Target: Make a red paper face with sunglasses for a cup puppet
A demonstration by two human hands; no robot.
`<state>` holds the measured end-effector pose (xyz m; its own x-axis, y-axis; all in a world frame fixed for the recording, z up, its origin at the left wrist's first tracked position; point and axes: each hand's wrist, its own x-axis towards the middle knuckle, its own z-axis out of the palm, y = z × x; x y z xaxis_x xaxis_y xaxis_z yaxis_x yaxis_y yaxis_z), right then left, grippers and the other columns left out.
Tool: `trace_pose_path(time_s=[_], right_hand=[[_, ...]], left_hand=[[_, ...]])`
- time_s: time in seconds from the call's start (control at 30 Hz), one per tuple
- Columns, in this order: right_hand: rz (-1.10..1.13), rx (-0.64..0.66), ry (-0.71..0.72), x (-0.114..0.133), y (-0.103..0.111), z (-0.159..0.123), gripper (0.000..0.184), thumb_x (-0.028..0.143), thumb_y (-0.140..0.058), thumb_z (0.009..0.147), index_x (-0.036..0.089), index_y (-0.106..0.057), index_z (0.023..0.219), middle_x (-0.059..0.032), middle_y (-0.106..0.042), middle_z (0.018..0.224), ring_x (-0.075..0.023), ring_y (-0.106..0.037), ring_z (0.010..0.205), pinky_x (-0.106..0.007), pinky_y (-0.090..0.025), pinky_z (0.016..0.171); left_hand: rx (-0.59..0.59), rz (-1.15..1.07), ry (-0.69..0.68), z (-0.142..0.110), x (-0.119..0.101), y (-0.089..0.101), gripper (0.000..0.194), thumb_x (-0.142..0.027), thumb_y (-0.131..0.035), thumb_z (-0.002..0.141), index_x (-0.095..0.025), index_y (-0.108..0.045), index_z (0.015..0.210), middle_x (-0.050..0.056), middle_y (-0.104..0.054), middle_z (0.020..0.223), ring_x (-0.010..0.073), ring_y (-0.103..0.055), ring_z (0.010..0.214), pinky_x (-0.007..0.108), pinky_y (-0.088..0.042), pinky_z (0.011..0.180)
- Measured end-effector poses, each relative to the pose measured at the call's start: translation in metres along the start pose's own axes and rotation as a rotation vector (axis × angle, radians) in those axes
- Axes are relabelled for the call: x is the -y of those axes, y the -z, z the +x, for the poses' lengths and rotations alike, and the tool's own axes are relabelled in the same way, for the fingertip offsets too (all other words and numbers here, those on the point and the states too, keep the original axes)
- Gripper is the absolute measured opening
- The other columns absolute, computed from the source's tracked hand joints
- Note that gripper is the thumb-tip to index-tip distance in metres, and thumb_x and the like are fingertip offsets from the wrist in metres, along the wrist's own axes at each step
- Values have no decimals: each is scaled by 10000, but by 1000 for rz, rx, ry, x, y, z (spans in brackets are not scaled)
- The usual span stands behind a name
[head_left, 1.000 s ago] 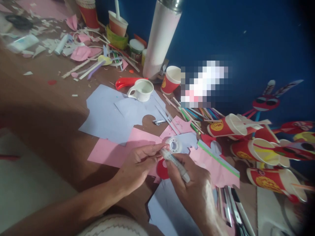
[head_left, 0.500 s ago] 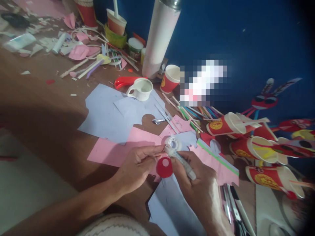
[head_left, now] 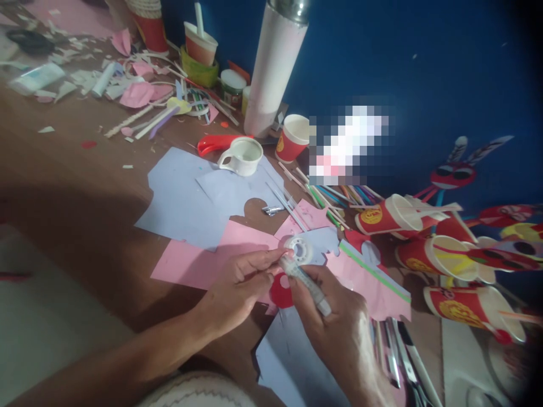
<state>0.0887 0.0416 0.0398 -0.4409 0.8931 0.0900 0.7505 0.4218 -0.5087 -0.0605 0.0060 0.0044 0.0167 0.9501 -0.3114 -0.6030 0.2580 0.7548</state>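
Note:
My right hand (head_left: 335,322) grips a clear white glue tube (head_left: 306,284), its tip pointing up and left. My left hand (head_left: 240,285) has its fingers pinched together at the tube's tip; what they hold is too small to make out. Under both hands lies a red paper circle with a small pink dot (head_left: 280,291), partly covered. A white roll of tape (head_left: 299,249) sits just beyond the fingertips on pink paper (head_left: 190,263). A pale blue sheet (head_left: 288,362) lies below my right hand.
A white mug (head_left: 241,156), red scissors (head_left: 214,143) and a tall white flask (head_left: 274,70) stand behind the blue sheets (head_left: 182,198). Red paper cups (head_left: 441,257) with sticks lie at the right. Coloured sticks (head_left: 331,198), paper scraps and pens crowd the brown table (head_left: 72,169).
The right hand shifted slightly left with the tube, covering more of the red circle. The left fingers stay pinched at the tube's tip.

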Motion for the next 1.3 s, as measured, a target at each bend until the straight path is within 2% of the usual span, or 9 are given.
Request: trace_pose_path(time_s=[0.17, 0.33, 0.43, 0.6, 0.77, 0.87, 1.0, 1.2, 1.3], right_hand=[[27, -4, 6, -3, 0, 2, 222, 322, -517, 845, 165, -661, 908, -7, -666, 550, -150, -623, 474, -197, -361, 364], [39, -8, -10, -3, 1, 3, 222, 331, -517, 845, 172, -666, 887, -5, -662, 549, -152, -616, 474, -197, -365, 365], [47, -1, -32, -3, 2, 4, 234, 341, -507, 849, 173, -668, 882, -3, -650, 538, -153, -609, 466, -200, -372, 373], [-13, 3, -33, -5, 4, 3, 256, 373, -489, 862, 184, -662, 868, 6, -634, 518, -144, -577, 418, -206, -378, 391], [-87, -14, 13, -6, 4, 0, 251, 374, -478, 869, 195, -649, 826, 17, -618, 484, -138, -536, 361, -215, -369, 392], [-102, -20, 32, -5, 3, -1, 255, 373, -476, 873, 193, -649, 818, 16, -612, 467, -143, -539, 356, -217, -352, 381], [-112, -8, 21, -4, 0, -2, 265, 369, -477, 870, 181, -662, 849, -7, -636, 506, -166, -598, 428, -227, -386, 422], [26, 0, -68, 0, 3, -8, 253, 362, -485, 861, 181, -661, 866, -6, -664, 562, -165, -633, 499, -226, -438, 486], [69, -20, -82, 1, 6, -8, 244, 372, -501, 853, 188, -661, 847, 6, -657, 539, -156, -610, 454, -220, -420, 450]], left_hand=[[-21, 157, -15, -1, 5, 3, 334, -141, -517, 815, -234, -675, 1093, 16, -730, 913, 203, -649, 930, 300, -520, 798], [-30, 223, -64, -1, 5, 4, 354, -112, -534, 800, -258, -674, 1091, 2, -701, 1056, 204, -592, 1082, 290, -481, 898], [-33, 232, -52, -2, 4, 5, 348, -114, -548, 798, -271, -679, 1079, -5, -680, 1116, 200, -588, 1094, 289, -470, 917], [-49, 127, 21, -1, 4, 4, 271, -174, -603, 790, -233, -698, 1037, 27, -709, 1046, 202, -645, 978, 303, -496, 866], [-5, -3, 65, -1, 2, 1, 293, -251, -684, 751, -188, -695, 1036, 78, -718, 986, 240, -638, 981, 336, -500, 851], [-1, 11, 72, -2, 2, 1, 312, -266, -683, 757, -184, -685, 1059, 84, -710, 997, 240, -630, 987, 339, -493, 853], [23, 41, 87, -2, 3, 3, 324, -258, -667, 770, -200, -672, 1089, 70, -695, 1038, 208, -630, 949, 305, -488, 837], [44, 134, 84, -3, 2, 0, 306, -248, -609, 800, -198, -671, 1095, 51, -711, 882, 169, -645, 736, 294, -511, 730], [56, 193, 51, -3, 3, 0, 301, -249, -579, 818, -195, -667, 1101, 50, -712, 867, 179, -650, 766, 292, -513, 720]])
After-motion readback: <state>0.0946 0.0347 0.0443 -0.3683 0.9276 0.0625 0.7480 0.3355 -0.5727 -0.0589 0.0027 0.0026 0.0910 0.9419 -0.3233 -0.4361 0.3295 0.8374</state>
